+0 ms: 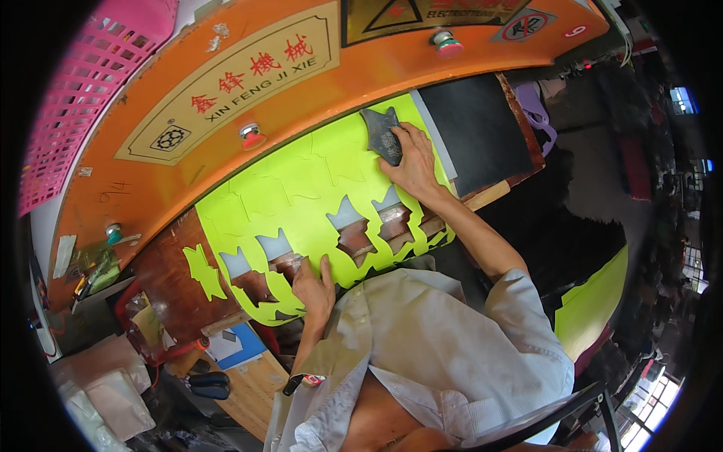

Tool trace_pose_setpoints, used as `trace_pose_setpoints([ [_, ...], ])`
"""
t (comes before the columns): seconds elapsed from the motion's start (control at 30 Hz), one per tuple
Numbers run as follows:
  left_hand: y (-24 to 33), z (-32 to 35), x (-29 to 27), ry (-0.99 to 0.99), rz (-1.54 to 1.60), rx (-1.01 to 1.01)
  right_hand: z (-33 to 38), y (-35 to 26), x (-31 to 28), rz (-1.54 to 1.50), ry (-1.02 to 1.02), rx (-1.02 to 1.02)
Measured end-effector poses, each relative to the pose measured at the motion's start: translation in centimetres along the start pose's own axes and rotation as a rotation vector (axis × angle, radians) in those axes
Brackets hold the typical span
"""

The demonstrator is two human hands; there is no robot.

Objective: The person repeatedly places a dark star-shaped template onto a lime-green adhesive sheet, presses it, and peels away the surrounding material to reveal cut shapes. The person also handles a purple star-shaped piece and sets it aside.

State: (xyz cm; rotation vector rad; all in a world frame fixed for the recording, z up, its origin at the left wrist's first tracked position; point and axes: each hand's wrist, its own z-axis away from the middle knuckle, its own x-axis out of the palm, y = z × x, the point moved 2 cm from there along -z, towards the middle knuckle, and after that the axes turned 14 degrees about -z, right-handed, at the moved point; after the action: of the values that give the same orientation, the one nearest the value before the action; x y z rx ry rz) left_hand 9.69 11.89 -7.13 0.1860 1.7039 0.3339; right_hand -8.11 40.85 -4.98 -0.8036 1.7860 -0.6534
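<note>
Lime-green sheet (301, 196) is lying across the press bed at frame centre, its long axis running lower left to upper right. Nearest, the left hand (312, 286) is pressing flat, fingers spread, on the cut lower edge. Farther up, the right hand (410, 162) is clamping its fingers on the dark cutting die (382, 134), sitting on the sheet's upper right corner.

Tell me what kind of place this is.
Probably a small cutting workshop: an orange press machine with red buttons, a lime-green sheet full of punched-out shapes, and the right hand setting a dark metal die on it.
</note>
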Motion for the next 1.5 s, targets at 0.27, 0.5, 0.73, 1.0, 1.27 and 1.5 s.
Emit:
trace_pose_setpoints([
  [0.27, -1.9, -1.4, 2.4, 0.119, -0.014, 0.058, -2.8, 0.5, 3.6, 0.049, 0.110, 0.008],
  [0.5, -1.7, -4.0, 2.7, 0.198, 0.082, 0.040, -2.7, -0.8, 0.1, -0.046, 0.243, -0.030],
  [0.73, -0.8, -10.0, 1.9, 0.279, -0.005, 0.045, -9.0, -5.2, -10.6, -0.429, 0.597, -0.288],
  [1.0, 0.4, -18.3, 1.7, 0.313, -0.207, -0.002, -7.0, -1.3, -12.0, -0.479, 0.298, -0.150],
  [1.27, 0.6, -20.2, 0.8, 0.373, -0.135, 0.039, -3.5, 6.4, -5.4, -0.447, 0.268, 0.198],
  [1.5, 0.1, -20.3, 1.6, 0.348, -0.159, -0.014, -2.7, 7.7, -2.5, -0.056, 0.345, -0.051],
])
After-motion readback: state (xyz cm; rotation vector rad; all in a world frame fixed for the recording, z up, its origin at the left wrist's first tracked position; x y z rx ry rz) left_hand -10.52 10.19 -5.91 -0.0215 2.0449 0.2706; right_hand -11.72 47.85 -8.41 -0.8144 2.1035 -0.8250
